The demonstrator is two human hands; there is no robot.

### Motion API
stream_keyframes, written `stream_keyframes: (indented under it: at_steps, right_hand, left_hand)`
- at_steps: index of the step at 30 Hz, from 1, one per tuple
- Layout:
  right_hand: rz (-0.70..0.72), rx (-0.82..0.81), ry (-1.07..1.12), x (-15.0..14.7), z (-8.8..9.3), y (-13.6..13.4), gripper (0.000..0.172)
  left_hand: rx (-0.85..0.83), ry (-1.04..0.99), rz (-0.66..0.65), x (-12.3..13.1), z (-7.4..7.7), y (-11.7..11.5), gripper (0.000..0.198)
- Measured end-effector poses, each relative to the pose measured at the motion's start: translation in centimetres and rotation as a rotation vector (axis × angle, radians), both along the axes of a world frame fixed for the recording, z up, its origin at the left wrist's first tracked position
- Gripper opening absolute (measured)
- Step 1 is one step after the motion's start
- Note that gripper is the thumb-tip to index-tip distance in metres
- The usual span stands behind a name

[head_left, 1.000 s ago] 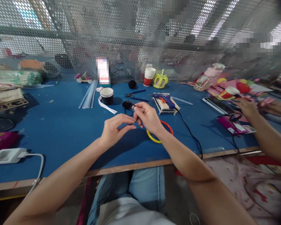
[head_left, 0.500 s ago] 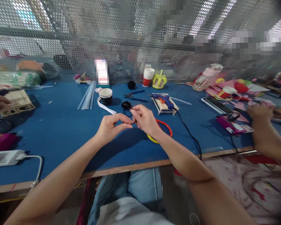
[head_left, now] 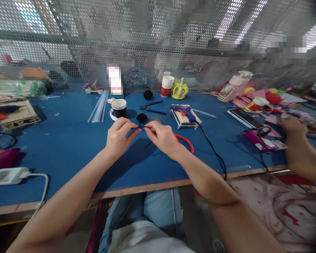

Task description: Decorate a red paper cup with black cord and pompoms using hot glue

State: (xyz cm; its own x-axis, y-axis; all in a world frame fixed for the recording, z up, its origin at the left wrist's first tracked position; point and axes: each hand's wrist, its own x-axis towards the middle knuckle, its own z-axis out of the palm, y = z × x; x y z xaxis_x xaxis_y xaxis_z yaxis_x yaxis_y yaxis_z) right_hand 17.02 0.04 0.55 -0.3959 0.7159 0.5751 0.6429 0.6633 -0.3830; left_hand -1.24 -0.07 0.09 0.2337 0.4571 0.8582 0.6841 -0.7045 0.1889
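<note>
Mid-frame, I've got left hand (head_left: 118, 137) and right hand (head_left: 163, 138) pinching thin black wire (head_left: 142, 127); probably light, bendy, best taken near black pom-pom (head_left: 141, 117).

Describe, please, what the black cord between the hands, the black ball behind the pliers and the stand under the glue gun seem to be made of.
Black cord: thin, dark; wire or string, finish unclear.
Black ball: perhaps fluffy fibre, matte; its surface shows no shine.
Stand: likely unpainted wood; narrow, pale sticks side by side.
</note>
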Motion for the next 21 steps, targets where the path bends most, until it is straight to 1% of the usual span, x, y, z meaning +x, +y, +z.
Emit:
stream_keyframes:
  at_steps: [3, 9, 11, 13, 14, 15, 16, 18, 19, 20, 21]
  right_hand:
    - [0.014, -0.009, -0.037, 0.0, 0.0, 0.0, 0.02]
    - [-0.005, -0.015, -0.022, -0.2, -0.1, -0.2, 0.022]
    - [0.005, -0.032, 0.024, -0.3, -0.3, -0.1, 0.02]
    - [-0.016, -0.072, 0.133, -0.2, -0.3, 0.1, 0.018]
    - [-0.042, -0.097, 0.205, -0.1, -0.3, 0.3, 0.018]
    - [-0.07, -0.125, 0.28, 0.0, -0.3, 0.4, 0.018]
    - [-0.095, -0.152, 0.351, 0.0, -0.2, 0.6, 0.018]
    - [-0.114, -0.216, 0.468, 0.1, -0.1, 0.8, 0.02]
    - [-0.11, -0.253, 0.513, 0.0, 0.0, 0.8, 0.021]
    - [-0.102, -0.291, 0.554, -0.1, 0.0, 0.8, 0.021]
    - [-0.088, -0.33, 0.589, -0.3, 0.0, 0.7, 0.022]
  left_hand:
    - [0.04, 0.052, 0.028, 0.1, -0.1, 0.0, 0.013]
    - [0.01, 0.066, 0.047, 0.4, -0.1, -0.2, 0.017]
    - [-0.005, 0.04, 0.043, 0.3, 0.1, -0.3, 0.015]
    - [-0.028, -0.029, 0.038, 0.2, 0.4, -0.4, 0.011]
    - [-0.043, -0.073, 0.023, 0.2, 0.5, -0.5, 0.012]
    - [-0.073, -0.107, -0.016, 0.1, 0.5, -0.6, 0.017]
    - [-0.122, -0.124, -0.084, 0.2, 0.5, -0.7, 0.022]
    - [-0.268, -0.134, -0.275, 0.5, 0.2, -0.9, 0.033]
    - [-0.353, -0.162, -0.343, 0.7, -0.1, -1.0, 0.039]
    - [-0.432, -0.214, -0.392, 1.0, -0.4, -1.1, 0.038]
    - [-0.492, -0.282, -0.448, 1.2, -0.7, -1.1, 0.031]
